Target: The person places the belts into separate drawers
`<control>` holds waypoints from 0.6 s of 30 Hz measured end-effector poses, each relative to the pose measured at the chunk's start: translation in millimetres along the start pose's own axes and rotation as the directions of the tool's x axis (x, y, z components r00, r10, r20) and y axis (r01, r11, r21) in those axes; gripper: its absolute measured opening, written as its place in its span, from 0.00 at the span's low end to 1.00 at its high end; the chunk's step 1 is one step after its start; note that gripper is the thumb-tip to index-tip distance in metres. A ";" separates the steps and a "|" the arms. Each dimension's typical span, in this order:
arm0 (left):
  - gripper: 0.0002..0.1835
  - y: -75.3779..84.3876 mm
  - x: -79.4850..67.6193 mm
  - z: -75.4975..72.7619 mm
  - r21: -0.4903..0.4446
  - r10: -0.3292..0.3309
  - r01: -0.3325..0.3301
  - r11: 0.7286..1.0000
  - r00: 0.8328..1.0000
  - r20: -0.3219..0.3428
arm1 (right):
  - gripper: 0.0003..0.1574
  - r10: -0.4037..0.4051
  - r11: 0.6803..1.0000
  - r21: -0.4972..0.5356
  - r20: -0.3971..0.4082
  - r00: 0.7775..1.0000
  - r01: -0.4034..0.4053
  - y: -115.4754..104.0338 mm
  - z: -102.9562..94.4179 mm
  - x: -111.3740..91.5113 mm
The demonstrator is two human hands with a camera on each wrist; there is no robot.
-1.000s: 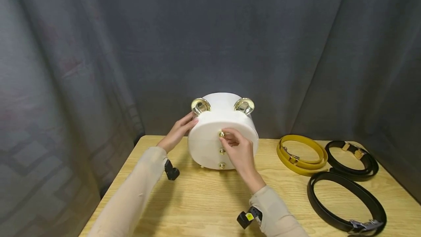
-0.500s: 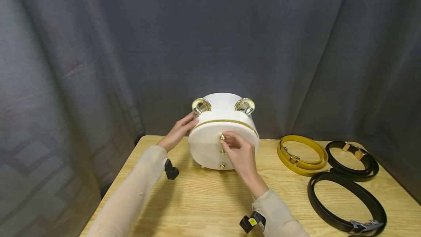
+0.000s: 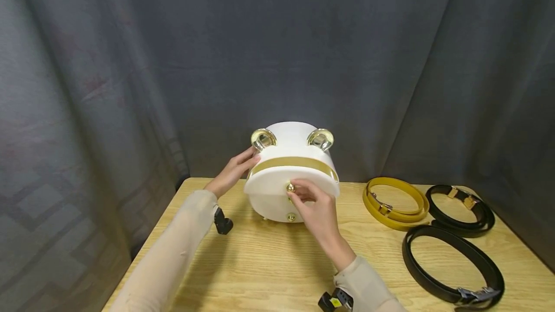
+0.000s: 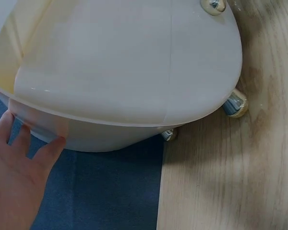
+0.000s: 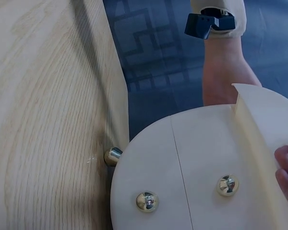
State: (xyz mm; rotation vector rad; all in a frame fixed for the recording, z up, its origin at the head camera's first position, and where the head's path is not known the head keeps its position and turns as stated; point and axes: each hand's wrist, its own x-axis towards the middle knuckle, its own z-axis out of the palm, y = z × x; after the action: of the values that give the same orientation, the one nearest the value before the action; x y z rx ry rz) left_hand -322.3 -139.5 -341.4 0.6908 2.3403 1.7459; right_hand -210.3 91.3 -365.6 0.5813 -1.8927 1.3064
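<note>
On the table stands a white rounded drawer box (image 3: 291,134) with two gold ear-like horns (image 3: 263,139) on top and short gold feet (image 4: 235,104). Its top drawer (image 3: 266,184) is tilted or slid part way out, leaving a yellowish gap (image 3: 299,162) above the front. My right hand (image 3: 320,213) pinches the top gold knob (image 3: 290,188) between thumb and fingers. Lower down the front are a middle knob (image 5: 227,185) and a bottom knob (image 5: 147,201). My left hand (image 3: 231,175) rests its extended fingers against the box's left side; in the left wrist view these fingertips touch the wall.
To the right on the wooden table (image 3: 260,268) lie a coiled yellow belt (image 3: 401,218) and two coiled black belts, one behind (image 3: 464,229) and one nearer (image 3: 433,285). A dark grey curtain (image 3: 303,52) hangs behind and to both sides.
My right hand has drawn the top knob toward me and slightly down. The top drawer has come out, and the yellowish gap above it has widened. My left hand stays on the box's side.
</note>
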 end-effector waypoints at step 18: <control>0.35 -6.6 2.1 -0.2 -0.015 0.008 -0.008 1.000 1.000 0.004 | 0.18 -0.061 0.997 0.050 0.002 0.998 0.061 -5.5 -6.1 -11.8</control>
State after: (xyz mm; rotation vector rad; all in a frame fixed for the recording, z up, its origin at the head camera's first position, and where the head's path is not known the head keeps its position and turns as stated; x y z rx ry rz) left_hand -326.1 -140.2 -347.2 0.7016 2.3223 1.7623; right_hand -197.2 94.3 -370.5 0.6623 -1.8356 1.3168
